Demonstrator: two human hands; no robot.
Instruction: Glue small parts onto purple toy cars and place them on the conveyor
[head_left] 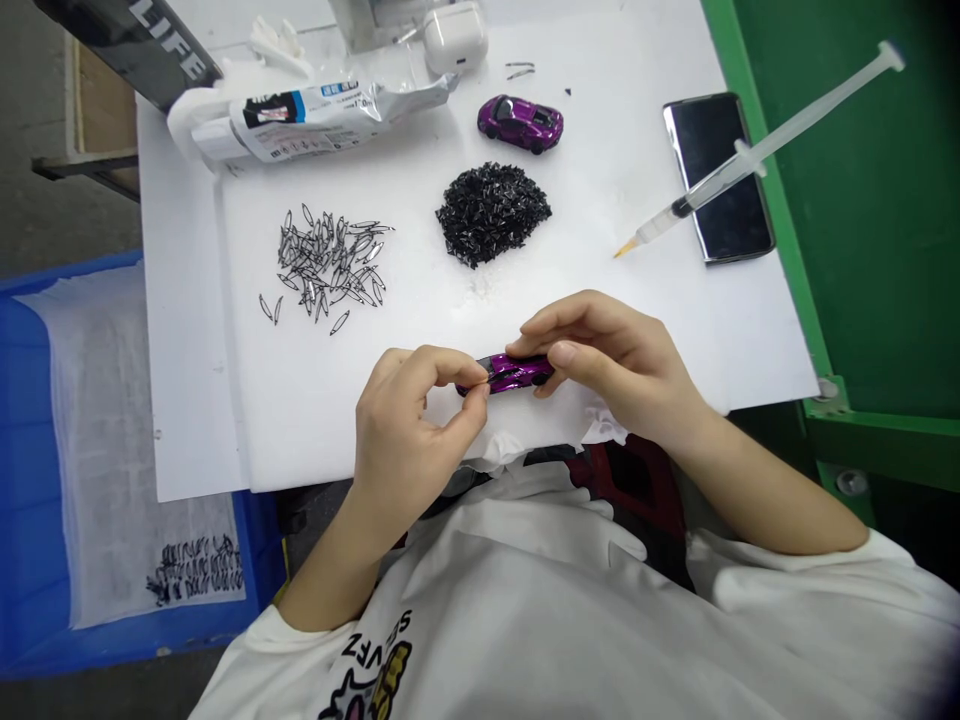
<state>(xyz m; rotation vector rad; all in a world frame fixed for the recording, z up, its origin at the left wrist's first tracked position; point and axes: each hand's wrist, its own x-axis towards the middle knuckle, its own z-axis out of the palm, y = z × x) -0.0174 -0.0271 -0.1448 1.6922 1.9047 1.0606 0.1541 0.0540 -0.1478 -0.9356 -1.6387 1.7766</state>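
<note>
A purple toy car [514, 372] is held between both hands near the front edge of the white table. My left hand [416, 405] pinches at the car's left end, thumb and forefinger pressed together; whether a small part sits between the tips is hidden. Around the car's right end my right hand [615, 360] has its thumb and fingers closed. Beyond the hands lies a heap of small shiny black pieces [493, 213]. To its left is a loose pile of thin clear pieces with black outlines [326, 260]. A second purple toy car [520, 122] stands farther back.
A syringe [720, 185] with an orange tip rests across a smartphone [716, 180] at the right. A white tube [315, 120], an earbud case [455, 37] and a dark bottle [150, 50] are at the back left. A blue crate [34, 400] stands left of the table.
</note>
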